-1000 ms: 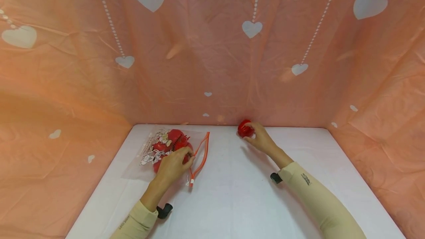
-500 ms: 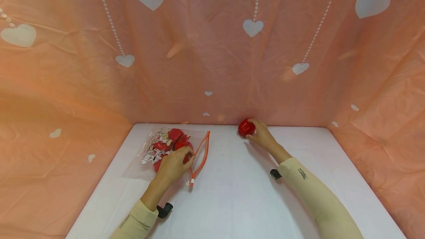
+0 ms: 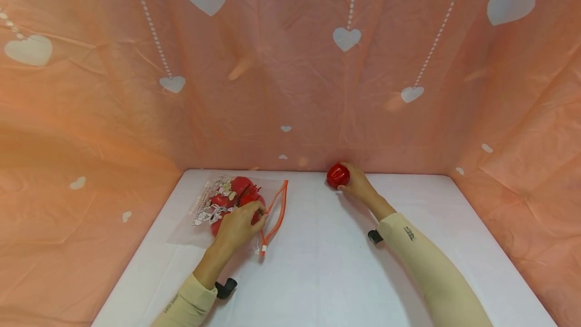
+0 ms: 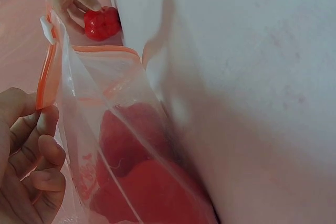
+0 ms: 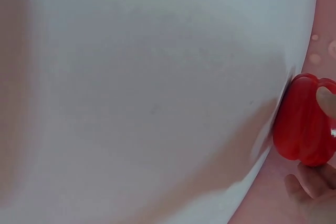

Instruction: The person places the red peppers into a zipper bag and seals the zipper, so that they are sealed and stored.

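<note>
My right hand grips a shiny red bell pepper at the table's back edge. Thumb and fingers hold its right side; in the right wrist view the pepper shows its lobed flank. On the left lies a clear plastic zip bag with an orange zip and printed cartoon figures. Several red things fill it, blurred by the plastic. My left hand pinches the bag's orange mouth edge between thumb and forefinger, and the other fingers curl loosely. The left wrist view has the bag's mouth parted near the white slider.
A white-covered table spreads under both hands. Peach-coloured curtains with white hearts stand at the back and on both sides. The back curtain hangs right behind the pepper. A black mount sits under the left wrist.
My right fingers have slid from across the pepper's front to its right side, and more of its grooved surface now shows. The left hand and the bag stay as they were.
</note>
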Available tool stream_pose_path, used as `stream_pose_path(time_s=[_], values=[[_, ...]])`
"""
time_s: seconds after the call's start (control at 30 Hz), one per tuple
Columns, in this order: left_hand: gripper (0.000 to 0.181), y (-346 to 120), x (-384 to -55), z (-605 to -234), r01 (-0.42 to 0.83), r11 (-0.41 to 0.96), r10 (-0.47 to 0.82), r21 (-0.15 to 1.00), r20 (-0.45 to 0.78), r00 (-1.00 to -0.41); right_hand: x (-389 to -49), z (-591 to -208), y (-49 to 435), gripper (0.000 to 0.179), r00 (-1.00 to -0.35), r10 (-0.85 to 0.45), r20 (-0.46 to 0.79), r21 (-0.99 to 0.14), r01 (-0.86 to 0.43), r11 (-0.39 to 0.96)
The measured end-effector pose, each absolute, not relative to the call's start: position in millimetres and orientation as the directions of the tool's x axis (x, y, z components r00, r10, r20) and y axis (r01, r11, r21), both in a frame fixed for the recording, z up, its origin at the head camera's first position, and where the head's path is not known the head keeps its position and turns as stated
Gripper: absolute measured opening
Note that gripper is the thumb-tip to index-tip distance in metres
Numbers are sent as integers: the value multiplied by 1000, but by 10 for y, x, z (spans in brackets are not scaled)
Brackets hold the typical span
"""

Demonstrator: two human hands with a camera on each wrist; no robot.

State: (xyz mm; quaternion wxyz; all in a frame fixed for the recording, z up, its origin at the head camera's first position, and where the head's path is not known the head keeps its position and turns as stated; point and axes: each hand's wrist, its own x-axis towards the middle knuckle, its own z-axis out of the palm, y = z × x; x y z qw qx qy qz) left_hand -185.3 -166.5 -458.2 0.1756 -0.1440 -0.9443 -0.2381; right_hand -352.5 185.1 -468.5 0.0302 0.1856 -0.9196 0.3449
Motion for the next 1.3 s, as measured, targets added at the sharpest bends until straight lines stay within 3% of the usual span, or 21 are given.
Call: stream_pose_path(time_s=[0.73, 1.3], values=[[15, -1667, -1856, -4593, 346, 848, 180, 402, 395, -901, -3557, -4763, 1915, 69, -940, -273, 202, -720, -332, 609], [16, -1668, -1846, -4587, 342, 849, 179, 403, 389, -904, -3486, -4769, 1944, 69, -973, -211, 90, -752, -205, 627]])
